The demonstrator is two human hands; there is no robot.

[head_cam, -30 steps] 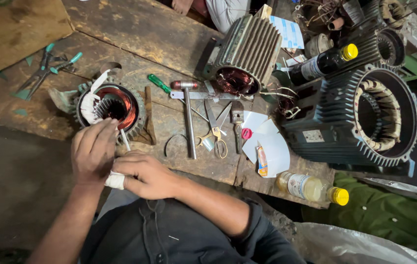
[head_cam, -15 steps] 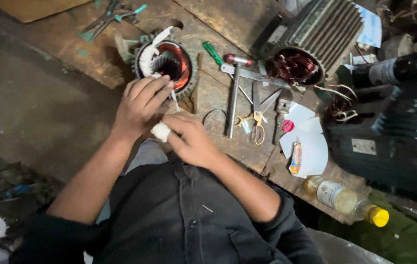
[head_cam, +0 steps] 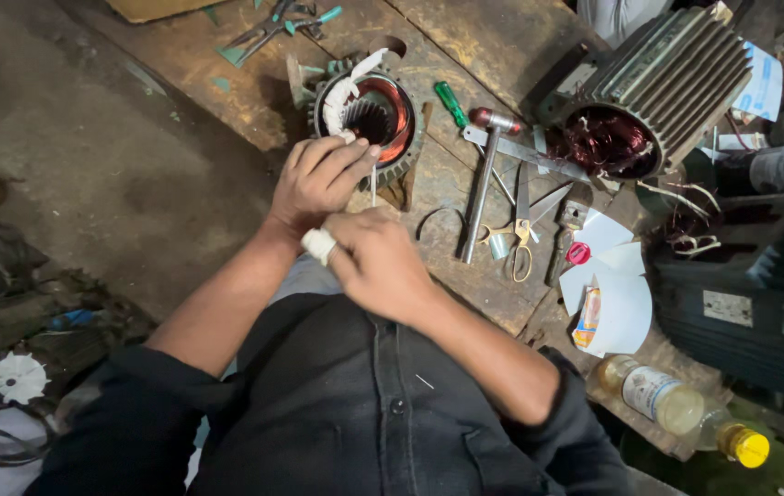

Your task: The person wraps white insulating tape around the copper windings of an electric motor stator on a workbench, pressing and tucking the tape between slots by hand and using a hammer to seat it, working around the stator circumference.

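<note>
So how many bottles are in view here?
2. A clear bottle of yellowish liquid with a yellow cap lies at the bench's lower right; a dark bottle lies at the right edge, partly cut off. Others may be hidden.

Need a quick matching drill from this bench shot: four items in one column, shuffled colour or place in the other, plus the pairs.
Things:
1. screwdriver handle
2. bottle cap
3. small stator
4. roll of white tape

Colour or place:
A. between the two hands
B. green
C. just beyond the left hand, copper windings inside
D. yellow

Pairs: 1-B, 2-D, 3-C, 4-A
</note>
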